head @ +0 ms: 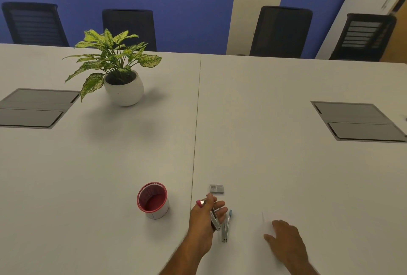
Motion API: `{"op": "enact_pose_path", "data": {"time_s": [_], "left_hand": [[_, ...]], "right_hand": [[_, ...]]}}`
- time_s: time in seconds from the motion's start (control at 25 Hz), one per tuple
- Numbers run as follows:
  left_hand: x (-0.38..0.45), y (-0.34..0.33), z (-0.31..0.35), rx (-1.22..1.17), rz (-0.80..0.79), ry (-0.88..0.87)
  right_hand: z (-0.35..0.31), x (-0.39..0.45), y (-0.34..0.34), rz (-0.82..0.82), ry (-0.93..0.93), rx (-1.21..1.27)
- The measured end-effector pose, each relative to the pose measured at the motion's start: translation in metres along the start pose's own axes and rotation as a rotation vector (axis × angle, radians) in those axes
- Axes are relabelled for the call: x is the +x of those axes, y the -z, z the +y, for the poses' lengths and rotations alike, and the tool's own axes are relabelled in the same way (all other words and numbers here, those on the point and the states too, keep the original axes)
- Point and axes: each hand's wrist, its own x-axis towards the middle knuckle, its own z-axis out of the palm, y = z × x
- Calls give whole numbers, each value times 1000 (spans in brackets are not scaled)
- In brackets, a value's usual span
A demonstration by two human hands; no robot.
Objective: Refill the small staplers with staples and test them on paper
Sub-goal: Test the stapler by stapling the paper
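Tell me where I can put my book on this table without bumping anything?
Free patches: the wide middle of the table, between the potted plant and the right-hand floor-box lid, and the near left corner, left of the red cup. It is crowded near the front: left hand holding a stapler, second stapler, staple box, right hand on paper.

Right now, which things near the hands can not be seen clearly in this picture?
- Stapler, head view: the left hand covers much of it; staples inside not visible.
- Small box: label too small to read.
- Paper: white on white table, edges faint, partly under the right hand.
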Motion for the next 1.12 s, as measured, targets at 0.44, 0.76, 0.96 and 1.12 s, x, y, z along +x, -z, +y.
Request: {"op": "enact_pose_path", "data": {"time_s": [0.44,0.76,0.96,1.12], "left_hand": [[4,3,-10,-45,-27,26],[5,5,-10,-28,-31,26],[-2,4,-7,-28,-45,33],[-6,8,-6,56,-19,11]], "right_hand": [[5,-2,2,61,108,-112],[-3,1,14,-51,22,-126],[-1,-1,18,-24,-76,23],[-12,-12,28,219,-149,164]]}}
